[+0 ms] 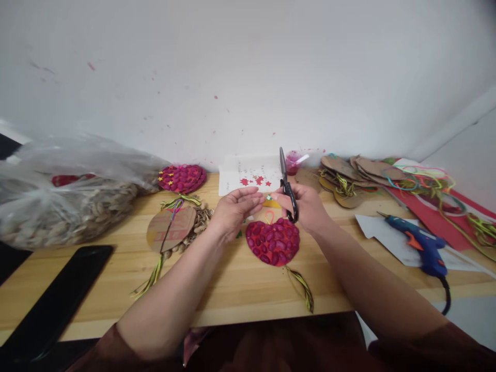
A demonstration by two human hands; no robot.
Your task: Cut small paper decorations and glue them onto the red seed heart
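My right hand (310, 206) is closed around black-handled scissors (287, 186), whose blades point up. A tiny green piece (268, 197) is at its fingertips, in the gap between my hands. My left hand (239, 209) faces it with the fingers drawn together; whatever they pinch, if anything, is too small to make out. Just below both hands lies a magenta, pebble-covered ornament (273, 242) with a loop on top and a yellow-and-black tassel (304, 289). Part of something yellow (271, 203) shows between my hands. Small green bits (239, 234) lie by my left wrist.
Behind my hands is a white sheet (228, 175) with red stars (258, 181). To the left are finished-looking magenta ornaments (186, 178), a cardboard disc (166, 232), a plastic bag of shells (89, 206) and a black phone (62, 299). A blue glue gun (422, 248) and cardboard pieces (349, 170) lie right.
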